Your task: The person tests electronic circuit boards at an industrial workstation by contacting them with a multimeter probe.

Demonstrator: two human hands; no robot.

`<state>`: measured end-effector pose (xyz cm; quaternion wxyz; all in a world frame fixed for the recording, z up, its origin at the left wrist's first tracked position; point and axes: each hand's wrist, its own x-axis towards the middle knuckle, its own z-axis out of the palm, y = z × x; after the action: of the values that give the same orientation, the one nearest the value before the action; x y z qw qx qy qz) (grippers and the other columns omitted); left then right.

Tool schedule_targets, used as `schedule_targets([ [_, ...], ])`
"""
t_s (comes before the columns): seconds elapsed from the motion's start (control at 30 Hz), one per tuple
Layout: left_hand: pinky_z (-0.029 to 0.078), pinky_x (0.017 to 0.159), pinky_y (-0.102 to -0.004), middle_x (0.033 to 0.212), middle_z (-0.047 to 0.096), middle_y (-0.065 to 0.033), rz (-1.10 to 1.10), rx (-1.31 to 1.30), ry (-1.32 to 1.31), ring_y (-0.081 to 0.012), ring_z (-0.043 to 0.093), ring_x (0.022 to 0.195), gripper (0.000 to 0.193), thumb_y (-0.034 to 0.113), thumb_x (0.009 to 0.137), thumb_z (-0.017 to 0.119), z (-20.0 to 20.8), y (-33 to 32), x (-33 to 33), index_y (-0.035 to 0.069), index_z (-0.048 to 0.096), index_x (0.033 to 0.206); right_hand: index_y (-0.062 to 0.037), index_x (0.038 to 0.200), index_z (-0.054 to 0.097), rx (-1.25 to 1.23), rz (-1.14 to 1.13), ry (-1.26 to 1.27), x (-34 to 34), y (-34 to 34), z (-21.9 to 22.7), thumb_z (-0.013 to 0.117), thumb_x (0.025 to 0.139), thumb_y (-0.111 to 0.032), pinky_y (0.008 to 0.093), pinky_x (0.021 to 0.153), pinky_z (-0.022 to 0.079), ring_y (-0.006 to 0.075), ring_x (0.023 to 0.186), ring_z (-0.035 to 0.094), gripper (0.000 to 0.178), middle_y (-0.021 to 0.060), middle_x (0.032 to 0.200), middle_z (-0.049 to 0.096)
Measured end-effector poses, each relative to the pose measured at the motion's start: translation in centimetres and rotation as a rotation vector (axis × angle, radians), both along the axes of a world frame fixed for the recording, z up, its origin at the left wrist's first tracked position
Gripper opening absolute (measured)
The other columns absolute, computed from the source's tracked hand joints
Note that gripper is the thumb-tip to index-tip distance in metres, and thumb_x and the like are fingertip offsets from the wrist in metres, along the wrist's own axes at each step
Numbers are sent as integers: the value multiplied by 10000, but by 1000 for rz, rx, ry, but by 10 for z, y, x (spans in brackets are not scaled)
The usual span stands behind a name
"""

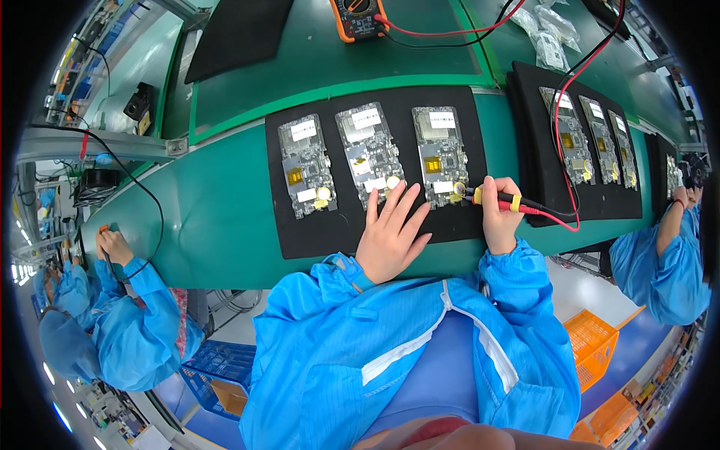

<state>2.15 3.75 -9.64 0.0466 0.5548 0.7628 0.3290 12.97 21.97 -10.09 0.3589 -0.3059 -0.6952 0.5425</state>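
Observation:
Three circuit boards lie in a row on a black mat (322,238): a left board (306,159), a middle board (384,150) and a right board (450,154). Each carries white labels and a round yellowish part near its lower end. My left hand (391,238) is open, fingers spread, its fingertips at the lower end of the middle board. In my right hand (499,217) I grip a pair of multimeter probes (514,203), red and black with yellow bands. Their tips reach the round part at the right board's lower right; exact contact is too small to tell.
An orange multimeter (360,19) sits at the back, its leads looping right. More boards (577,142) rest on a second black mat (536,202). Co-workers in blue are at left (139,337) and right (660,255). Blue (217,364) and orange (589,345) crates stand below.

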Motion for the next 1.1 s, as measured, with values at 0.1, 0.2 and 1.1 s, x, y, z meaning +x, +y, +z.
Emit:
schedule_targets([
  [0.1,216,1071,-585,1321,506,-119,13,42,37,-332,421,1284,449,166,759,705,0,-3,-1,51,581,1175,-3,793,570,-51,53,57,-5,-12,12,625,891,-69,210,562,460,81,615,584,130,51,690,632],
  [0.2,239,1072,-571,1283,534,-106,-38,79,28,-318,444,1265,402,155,767,694,-6,-5,-3,56,599,1145,2,830,589,-184,203,15,-21,-25,28,657,857,-45,218,604,491,101,673,624,87,64,736,650],
  [1.1,320,1051,-508,1206,575,-79,-51,85,16,-267,490,1212,251,112,754,675,-11,-10,-7,73,653,1001,4,833,618,-11,259,-135,-65,-41,8,700,830,-87,208,556,485,81,639,618,122,51,721,650],
])
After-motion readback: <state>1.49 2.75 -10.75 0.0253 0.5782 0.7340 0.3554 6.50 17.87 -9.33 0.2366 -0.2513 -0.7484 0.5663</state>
